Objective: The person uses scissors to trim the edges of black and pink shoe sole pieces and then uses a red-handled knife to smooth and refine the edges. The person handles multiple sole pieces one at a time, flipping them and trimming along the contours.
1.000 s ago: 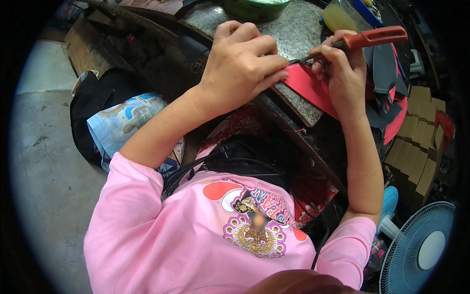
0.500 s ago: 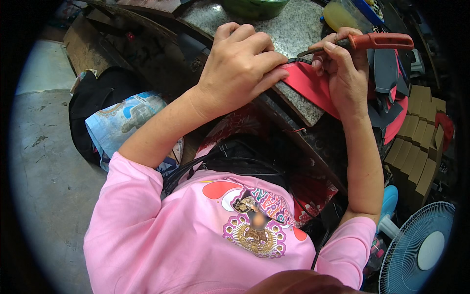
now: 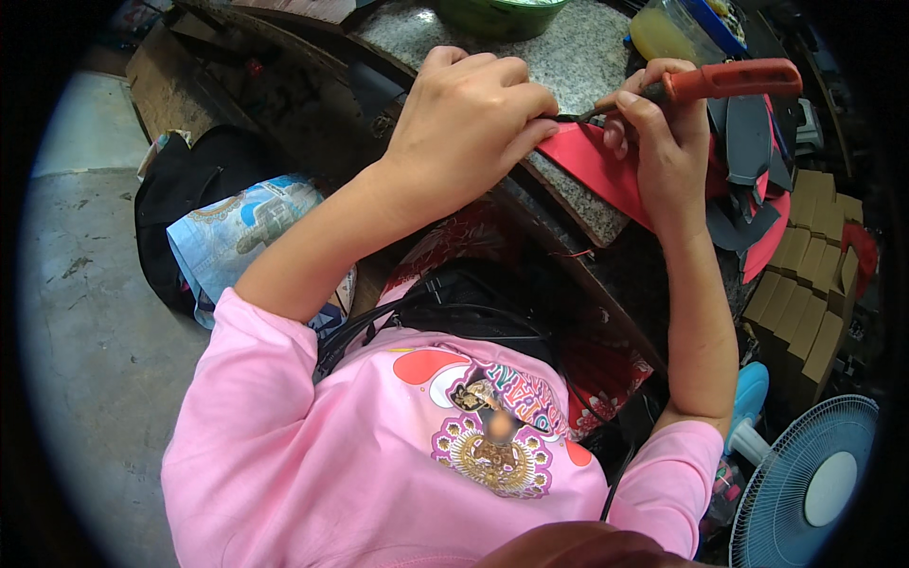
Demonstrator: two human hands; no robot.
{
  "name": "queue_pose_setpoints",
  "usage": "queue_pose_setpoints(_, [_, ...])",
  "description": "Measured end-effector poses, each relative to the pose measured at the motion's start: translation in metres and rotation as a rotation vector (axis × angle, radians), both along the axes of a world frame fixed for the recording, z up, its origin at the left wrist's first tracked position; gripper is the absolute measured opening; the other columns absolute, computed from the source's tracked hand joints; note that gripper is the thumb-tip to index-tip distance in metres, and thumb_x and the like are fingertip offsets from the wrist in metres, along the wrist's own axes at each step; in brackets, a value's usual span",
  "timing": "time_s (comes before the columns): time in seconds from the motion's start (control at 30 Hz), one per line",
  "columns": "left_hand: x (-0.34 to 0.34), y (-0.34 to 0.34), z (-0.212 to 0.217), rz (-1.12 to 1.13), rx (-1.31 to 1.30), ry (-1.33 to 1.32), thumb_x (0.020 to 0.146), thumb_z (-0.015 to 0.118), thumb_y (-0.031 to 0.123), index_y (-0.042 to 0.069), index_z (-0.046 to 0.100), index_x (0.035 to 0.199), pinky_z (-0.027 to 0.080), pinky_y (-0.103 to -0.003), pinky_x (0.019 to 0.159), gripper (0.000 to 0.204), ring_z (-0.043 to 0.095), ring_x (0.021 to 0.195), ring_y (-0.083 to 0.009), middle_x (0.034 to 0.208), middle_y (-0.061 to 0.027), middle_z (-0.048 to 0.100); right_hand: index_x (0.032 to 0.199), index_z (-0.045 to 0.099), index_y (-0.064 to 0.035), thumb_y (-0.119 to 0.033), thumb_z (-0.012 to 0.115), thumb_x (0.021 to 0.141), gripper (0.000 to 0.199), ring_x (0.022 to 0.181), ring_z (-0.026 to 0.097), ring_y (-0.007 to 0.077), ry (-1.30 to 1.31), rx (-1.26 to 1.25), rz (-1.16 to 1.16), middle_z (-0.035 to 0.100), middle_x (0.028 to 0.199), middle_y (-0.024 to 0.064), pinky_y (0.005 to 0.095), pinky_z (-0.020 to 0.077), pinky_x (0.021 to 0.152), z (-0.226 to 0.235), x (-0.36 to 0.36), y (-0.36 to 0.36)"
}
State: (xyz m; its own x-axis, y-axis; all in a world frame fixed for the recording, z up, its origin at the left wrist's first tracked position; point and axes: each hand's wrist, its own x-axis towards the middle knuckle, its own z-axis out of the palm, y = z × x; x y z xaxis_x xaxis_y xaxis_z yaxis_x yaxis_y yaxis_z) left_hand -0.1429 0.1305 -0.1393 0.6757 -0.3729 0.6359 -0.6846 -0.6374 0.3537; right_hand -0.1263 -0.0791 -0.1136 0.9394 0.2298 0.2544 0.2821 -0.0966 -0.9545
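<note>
My left hand (image 3: 473, 128) is closed, with thumb and fingers pinching the end of a pinkish-red sheet-like piece (image 3: 597, 161) that has a dark edge. The piece lies across the corner of a speckled stone slab (image 3: 398, 38). In my right hand (image 3: 668, 142) is a hand tool with a red handle (image 3: 734, 79) and a thin metal shank; the handle points right and the tip reaches the dark edge close to my left fingertips. Some of my right fingers curl behind the piece. The exact kind of tool is hard to make out.
A green bowl (image 3: 502, 17) stands at the slab's far side, and a tub of yellowish stuff (image 3: 660, 36) at the far right. Grey and pink cut pieces (image 3: 748, 142) hang right of my hand. Stacked cardboard boxes (image 3: 800, 303) and a fan (image 3: 805, 483) are farther right.
The tool's tip has shifted slightly right and down along the dark edge, and my right hand has tilted a little. My left hand keeps its pinch, nearly in place.
</note>
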Motion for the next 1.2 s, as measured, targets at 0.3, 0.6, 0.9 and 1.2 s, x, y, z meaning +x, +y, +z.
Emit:
queue_pose_setpoints(0.3, [-0.006,0.001,0.000,0.005,0.117,-0.123,0.078,0.075,0.015,0.013,0.072,0.089,0.043,-0.039,0.086,0.012,0.059,0.080,-0.0209,0.080,-0.0011,0.059,0.111,0.045,-0.0080,0.001,0.057,0.093,0.023,0.065,0.060,0.0093,0.028,0.127,0.083,0.064,0.087,0.0088,0.0206,0.0489,0.058,-0.001,0.003,-0.001])
queue_pose_setpoints(0.6, [-0.007,0.002,0.002,-0.004,0.106,-0.123,0.080,0.074,0.017,0.014,0.072,0.090,0.042,-0.040,0.087,0.012,0.059,0.081,-0.0213,0.081,-0.0015,0.059,0.110,0.045,-0.0066,-0.001,0.053,0.095,0.018,0.068,0.059,0.0107,0.083,0.115,0.073,0.064,0.091,0.0098,0.0226,0.0485,0.061,0.002,0.001,0.000])
queue_pose_setpoints(0.9, [-0.009,0.012,0.006,-0.069,0.059,-0.039,0.078,0.074,0.010,0.010,0.070,0.091,0.043,-0.040,0.091,0.014,0.061,0.084,-0.0232,0.082,-0.0039,0.060,0.110,0.045,-0.0053,-0.002,0.054,0.096,0.017,0.068,0.058,0.0105,0.026,0.103,0.108,0.064,0.092,0.0110,0.0225,0.0492,0.061,0.000,0.000,0.006])
queue_pose_setpoints(1.2, [-0.009,0.012,0.009,-0.078,0.072,-0.006,0.079,0.073,0.009,0.009,0.070,0.091,0.042,-0.040,0.091,0.012,0.061,0.086,-0.0246,0.084,-0.0055,0.061,0.110,0.044,-0.0058,0.003,0.054,0.094,0.021,0.067,0.056,0.0101,0.010,0.034,0.183,0.064,0.092,0.0114,0.0223,0.0488,0.061,-0.001,0.000,0.005])
